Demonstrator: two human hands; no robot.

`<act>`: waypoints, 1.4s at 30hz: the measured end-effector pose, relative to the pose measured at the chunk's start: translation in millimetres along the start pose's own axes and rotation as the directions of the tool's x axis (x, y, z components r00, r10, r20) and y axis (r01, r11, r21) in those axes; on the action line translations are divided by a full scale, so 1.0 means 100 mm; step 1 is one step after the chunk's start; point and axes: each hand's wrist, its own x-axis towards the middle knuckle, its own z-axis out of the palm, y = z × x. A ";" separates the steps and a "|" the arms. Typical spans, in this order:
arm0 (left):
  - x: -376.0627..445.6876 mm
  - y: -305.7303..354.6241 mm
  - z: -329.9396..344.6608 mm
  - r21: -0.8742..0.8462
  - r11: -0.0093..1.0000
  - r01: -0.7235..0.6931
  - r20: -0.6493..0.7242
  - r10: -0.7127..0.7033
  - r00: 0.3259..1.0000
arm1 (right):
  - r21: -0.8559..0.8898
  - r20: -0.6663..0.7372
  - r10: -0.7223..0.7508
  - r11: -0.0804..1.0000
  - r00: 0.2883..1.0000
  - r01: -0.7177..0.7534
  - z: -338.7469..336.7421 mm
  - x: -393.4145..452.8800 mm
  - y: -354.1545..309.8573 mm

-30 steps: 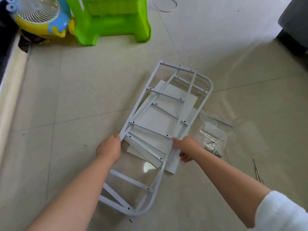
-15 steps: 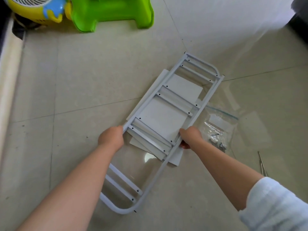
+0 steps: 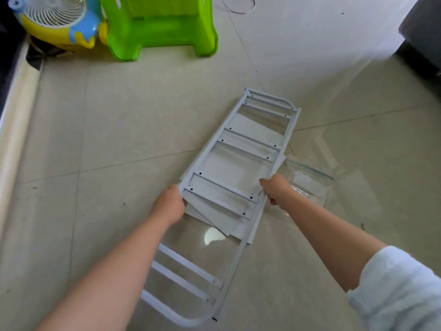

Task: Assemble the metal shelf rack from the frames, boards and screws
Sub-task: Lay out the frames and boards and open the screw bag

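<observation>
A long white metal ladder-shaped frame (image 3: 235, 161) with cross rungs and small black screw holes lies slanting across the pale tiled floor (image 3: 107, 130), its rounded near end low in the view and its far end at right of centre. It appears to be two like frames stacked together. The left hand (image 3: 170, 204) curls round the frame's left rail; the right hand (image 3: 275, 190) curls round the right rail, directly across from it. Under the frame's middle lie flat white rectangular boards (image 3: 222, 218), their corners showing past the rails on the near side. A clear plastic zip bag (image 3: 307, 185) lies just right of the right hand; what it holds is too blurred to make out. Bare tile stretches wide to the left of the frame and beyond its far end. Far left, well apart from the frame, stand a bright green plastic stool (image 3: 162, 27) and, touching its left side, a yellow and blue toy-like fan (image 3: 57, 20). A cream raised ledge (image 3: 14, 130) borders the floor's left edge.
</observation>
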 end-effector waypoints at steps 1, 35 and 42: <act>-0.02 0.01 -0.02 -0.001 1.000 -0.011 -0.032 0.011 0.999 | -0.003 -0.006 -0.010 1.000 1.000 0.010 -0.01 -0.01 -0.01; 0.44 2.36 -0.53 0.140 0.936 -0.324 0.150 0.303 0.941 | -0.232 -0.225 -0.103 0.971 0.969 0.050 -1.89 0.28 -0.24; 0.64 3.21 -0.06 0.192 0.946 -0.262 0.215 0.220 0.952 | -0.480 -0.260 -0.138 0.877 0.956 -0.004 -2.44 1.04 -0.06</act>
